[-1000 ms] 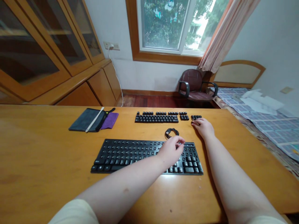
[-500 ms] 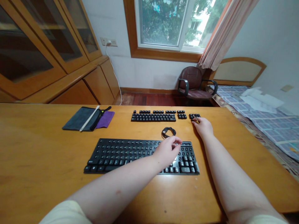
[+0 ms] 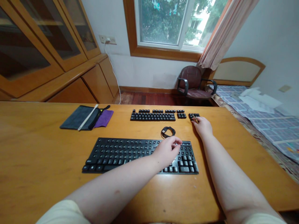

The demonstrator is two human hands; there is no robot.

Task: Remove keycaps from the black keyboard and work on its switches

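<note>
A black keyboard (image 3: pixel 126 150) lies on the desk, with keycaps in its front rows and at the lower right, and bare switches in the back rows. Above its right part hangs my left hand (image 3: pixel 166 151), fingers loosely curled, thumb apart, nothing visible between them. Farther back at the right, my right hand (image 3: pixel 202 126) pinches a thin brass-coloured tool (image 3: pixel 195 119), its exact kind unclear. The tool's tip is at a small group of loose black keycaps (image 3: pixel 193 115), partly covered by the fingers. More loose keycaps (image 3: pixel 153 117) stand in neat rows to the left.
A coiled black USB cable (image 3: pixel 168 132) lies behind the keyboard. At the back left are a grey pouch (image 3: pixel 76 117), a white stick (image 3: pixel 88 117) and a purple cloth (image 3: pixel 104 119). Beyond the desk (image 3: pixel 42 143) stand a chair (image 3: pixel 192 79) and a bed (image 3: pixel 263 112).
The view has shifted slightly. My right hand stays at the keycap group, the brass-coloured tool showing a little more clearly. My left hand holds its place over the keyboard.
</note>
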